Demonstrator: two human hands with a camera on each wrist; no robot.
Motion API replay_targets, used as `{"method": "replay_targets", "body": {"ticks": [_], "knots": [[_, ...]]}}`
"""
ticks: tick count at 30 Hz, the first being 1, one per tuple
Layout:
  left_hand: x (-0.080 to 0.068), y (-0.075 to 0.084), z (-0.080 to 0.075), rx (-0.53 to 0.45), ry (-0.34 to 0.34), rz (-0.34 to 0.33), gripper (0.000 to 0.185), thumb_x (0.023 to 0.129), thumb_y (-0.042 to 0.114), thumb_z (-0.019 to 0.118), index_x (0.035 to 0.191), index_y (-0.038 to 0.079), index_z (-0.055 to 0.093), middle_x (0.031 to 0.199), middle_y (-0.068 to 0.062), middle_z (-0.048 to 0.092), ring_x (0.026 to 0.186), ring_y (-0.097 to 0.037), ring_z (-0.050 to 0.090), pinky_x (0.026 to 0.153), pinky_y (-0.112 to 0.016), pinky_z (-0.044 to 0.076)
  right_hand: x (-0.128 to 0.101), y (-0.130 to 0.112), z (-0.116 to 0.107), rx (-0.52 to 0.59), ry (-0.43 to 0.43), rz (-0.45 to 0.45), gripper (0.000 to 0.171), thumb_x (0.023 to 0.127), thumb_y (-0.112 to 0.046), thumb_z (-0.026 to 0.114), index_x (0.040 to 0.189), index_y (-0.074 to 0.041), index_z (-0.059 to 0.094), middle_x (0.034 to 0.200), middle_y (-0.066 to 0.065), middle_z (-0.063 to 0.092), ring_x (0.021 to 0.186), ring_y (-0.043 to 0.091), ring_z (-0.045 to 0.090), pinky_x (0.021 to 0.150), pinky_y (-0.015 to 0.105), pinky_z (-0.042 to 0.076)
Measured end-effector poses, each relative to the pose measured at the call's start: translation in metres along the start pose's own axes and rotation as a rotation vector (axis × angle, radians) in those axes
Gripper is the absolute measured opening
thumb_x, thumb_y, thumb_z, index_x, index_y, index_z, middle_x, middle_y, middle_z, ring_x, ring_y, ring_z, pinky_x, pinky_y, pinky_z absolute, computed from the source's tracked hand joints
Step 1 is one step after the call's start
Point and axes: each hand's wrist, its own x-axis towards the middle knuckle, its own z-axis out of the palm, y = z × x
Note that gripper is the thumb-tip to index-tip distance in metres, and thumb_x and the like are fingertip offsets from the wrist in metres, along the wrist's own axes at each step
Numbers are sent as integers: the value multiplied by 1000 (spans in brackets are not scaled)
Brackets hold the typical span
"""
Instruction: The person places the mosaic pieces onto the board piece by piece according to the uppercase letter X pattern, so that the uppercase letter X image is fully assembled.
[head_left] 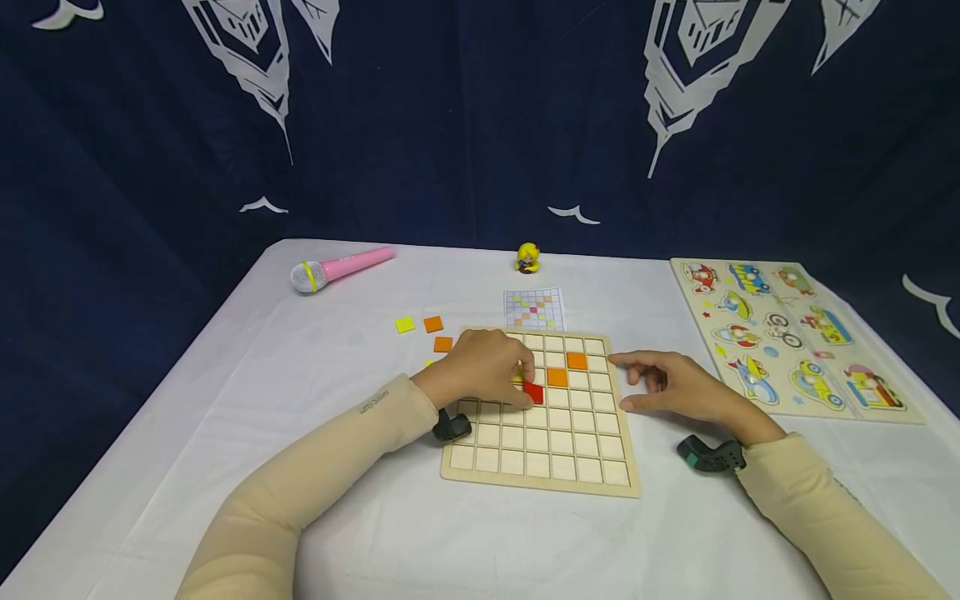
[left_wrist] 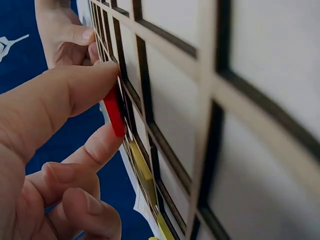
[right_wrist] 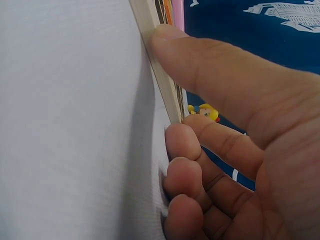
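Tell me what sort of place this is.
Probably an indoor set arranged for tabletop games, though the wider room is out of view: a white-covered table stands before a dark blue printed curtain, with a wooden grid board lying on the cloth.

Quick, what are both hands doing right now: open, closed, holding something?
Left hand: closed, pinching the red tile between thumb and finger.
Right hand: open, thumb and index finger touching the edge of the board.
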Motion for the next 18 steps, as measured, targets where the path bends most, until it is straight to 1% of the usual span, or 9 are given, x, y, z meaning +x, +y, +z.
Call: {"method": "replay_targets", "body": {"ticks": [5, 10, 15, 18], "knots": [[2, 2, 1, -5, -10, 7, 25, 86, 44, 91, 98, 25, 82, 65, 12, 55, 71, -9, 54, 68, -34, 44, 0, -1, 0, -2, -2, -2, 65, 88, -6, 89, 143, 12, 61, 100, 5, 58, 72, 12, 48, 64, 27, 42], [3, 4, 0, -11, -24, -4, 26, 86, 44, 92, 99, 24, 82, 67, 11, 57, 71, -9, 55, 66, -32, 44, 0, -2, 0, -1, 2, 1, 65, 88, -6, 89, 143, 11, 61, 100, 6, 59, 72, 11, 47, 64, 27, 41], [3, 4, 1, -5, -41, -20, 29, 85, 45, 92, 103, 25, 81, 70, 12, 59, 74, -10, 57, 71, -34, 46, 0, -2, 0, -4, 4, 1, 65, 87, -6, 90, 143, 11, 61, 100, 6, 59, 73, 11, 47, 64, 27, 41], [1, 4, -1, -2, -43, -29, 29, 86, 47, 91, 103, 27, 80, 68, 12, 57, 75, -10, 57, 75, -38, 46, 0, -1, 0, -11, 5, 0, 65, 87, -7, 90, 143, 11, 61, 100, 5, 59, 72, 11, 47, 64, 27, 41]]}}
